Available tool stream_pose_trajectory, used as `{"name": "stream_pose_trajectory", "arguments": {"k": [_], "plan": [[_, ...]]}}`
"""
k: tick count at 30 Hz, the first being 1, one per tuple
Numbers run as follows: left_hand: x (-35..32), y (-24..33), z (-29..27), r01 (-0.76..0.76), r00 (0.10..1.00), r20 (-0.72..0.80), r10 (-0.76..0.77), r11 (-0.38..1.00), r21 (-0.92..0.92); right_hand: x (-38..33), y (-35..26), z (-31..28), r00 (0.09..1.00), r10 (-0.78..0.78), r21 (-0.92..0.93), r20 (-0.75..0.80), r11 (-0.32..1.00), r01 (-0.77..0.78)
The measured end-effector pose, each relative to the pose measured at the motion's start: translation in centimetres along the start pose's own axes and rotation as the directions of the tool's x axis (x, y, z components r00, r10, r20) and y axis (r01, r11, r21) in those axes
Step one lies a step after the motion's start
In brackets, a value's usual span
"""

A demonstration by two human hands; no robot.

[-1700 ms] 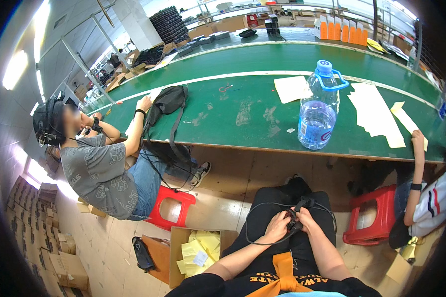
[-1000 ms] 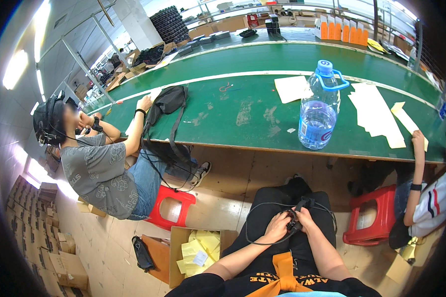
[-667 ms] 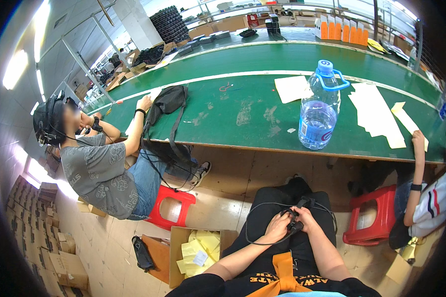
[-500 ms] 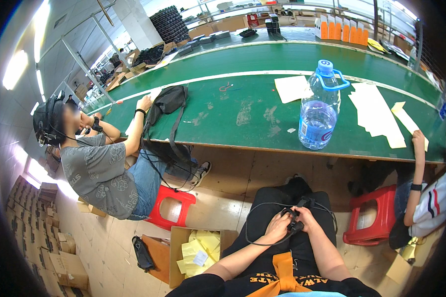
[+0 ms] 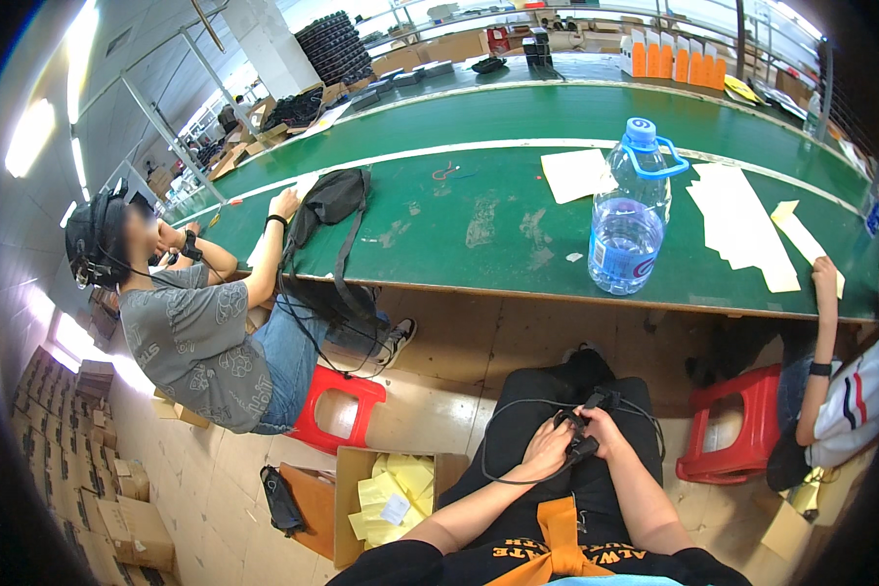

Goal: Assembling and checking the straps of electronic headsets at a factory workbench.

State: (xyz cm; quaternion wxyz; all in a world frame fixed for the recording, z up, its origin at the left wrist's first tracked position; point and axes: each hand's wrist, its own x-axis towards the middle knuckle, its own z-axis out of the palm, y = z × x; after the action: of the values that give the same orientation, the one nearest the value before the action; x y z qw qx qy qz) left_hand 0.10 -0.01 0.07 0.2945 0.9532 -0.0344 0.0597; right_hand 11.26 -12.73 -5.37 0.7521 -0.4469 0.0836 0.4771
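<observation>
Both hands rest on my lap, close together. My left hand (image 5: 549, 447) is curled against a small black corded device (image 5: 583, 449), whose exact kind I cannot make out. From the other side my right hand (image 5: 604, 432) closes round the same black piece. A black cable (image 5: 488, 444) loops from it over my thighs. Parts of the device are hidden by my fingers.
Ahead stands a green table (image 5: 420, 239) bearing a large water bottle (image 5: 627, 220), cream paper sheets (image 5: 742, 225) and a black bag (image 5: 332, 210). Seated people work at left and right. An open carton (image 5: 347, 508) with yellow paper and red stools (image 5: 337, 410) stand on the floor.
</observation>
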Motion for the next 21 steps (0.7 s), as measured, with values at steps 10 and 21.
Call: {"name": "stream_pose_trajectory", "arguments": {"k": [10,21], "plan": [[0.05,0.18,-0.05,-0.007,0.999,-0.044,0.006,1.0,-0.024,-0.46,-0.56,0.29,0.994,0.002,0.097,0.111,0.995,-0.013],[-0.01,0.12,0.05,0.004,1.0,-0.002,-0.004,1.0,-0.009,-0.15,-0.37,-0.1,0.996,-0.015,0.075,0.093,0.997,0.008]]}}
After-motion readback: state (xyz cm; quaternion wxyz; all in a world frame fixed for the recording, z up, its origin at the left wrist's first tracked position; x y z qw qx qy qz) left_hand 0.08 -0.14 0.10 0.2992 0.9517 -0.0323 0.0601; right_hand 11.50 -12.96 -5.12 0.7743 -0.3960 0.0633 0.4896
